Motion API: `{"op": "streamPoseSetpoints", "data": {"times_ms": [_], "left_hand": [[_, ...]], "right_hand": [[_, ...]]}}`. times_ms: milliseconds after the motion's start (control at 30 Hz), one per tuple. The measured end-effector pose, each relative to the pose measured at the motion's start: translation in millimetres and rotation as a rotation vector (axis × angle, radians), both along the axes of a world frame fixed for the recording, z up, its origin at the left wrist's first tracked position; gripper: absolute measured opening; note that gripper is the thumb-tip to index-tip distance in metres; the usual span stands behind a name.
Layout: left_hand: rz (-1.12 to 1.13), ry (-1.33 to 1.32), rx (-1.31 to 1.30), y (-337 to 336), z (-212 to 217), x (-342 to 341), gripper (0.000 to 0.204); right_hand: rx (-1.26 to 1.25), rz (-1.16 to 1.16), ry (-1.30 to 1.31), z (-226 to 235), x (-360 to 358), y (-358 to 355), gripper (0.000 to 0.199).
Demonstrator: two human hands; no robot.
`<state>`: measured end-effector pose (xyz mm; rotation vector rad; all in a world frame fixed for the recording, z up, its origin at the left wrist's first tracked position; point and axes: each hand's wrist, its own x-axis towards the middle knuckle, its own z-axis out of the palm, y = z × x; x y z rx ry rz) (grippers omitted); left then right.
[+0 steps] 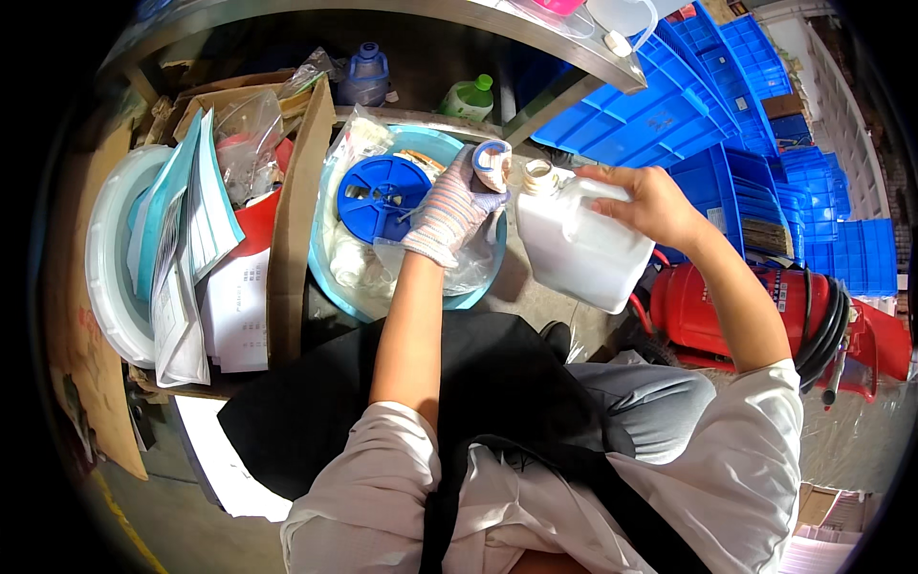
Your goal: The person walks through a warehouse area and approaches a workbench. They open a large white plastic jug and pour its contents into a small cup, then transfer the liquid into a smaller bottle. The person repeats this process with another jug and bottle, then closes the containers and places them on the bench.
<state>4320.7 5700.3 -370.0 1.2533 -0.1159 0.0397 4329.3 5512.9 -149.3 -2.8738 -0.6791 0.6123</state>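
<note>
My left hand [451, 212], in a striped knit glove, is closed around a short round thing with a blue-edged ring-shaped end [491, 161]. Its exact kind is unclear. My bare right hand [639, 203] grips a translucent white plastic jug [583, 244] by its upper right side. The jug tilts, and its uncapped threaded neck [539, 177] points toward my left hand, close to the round thing. Below my left hand lies a light blue basin [325, 277], holding a blue plastic spool [384, 199], clear plastic bags and other odds and ends.
A cardboard box [304, 230] with papers and bags stands left, beside a white round lid [105, 253]. A metal table [421, 14] overhangs the back; a green-capped bottle [469, 98] sits beneath. Blue crates [641, 100] stack back right, near a red tank [712, 311] with a black hose.
</note>
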Motion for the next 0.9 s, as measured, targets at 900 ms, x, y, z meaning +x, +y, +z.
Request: {"op": "streamPoseSetpoints", "data": {"times_ms": [900], "left_hand": [[-0.114, 0.060, -0.075, -9.3, -20.8, -2.2, 0.068]], "right_hand": [[-0.291, 0.203, 0.102, 21.2, 9.5, 29.6, 0.043]]}}
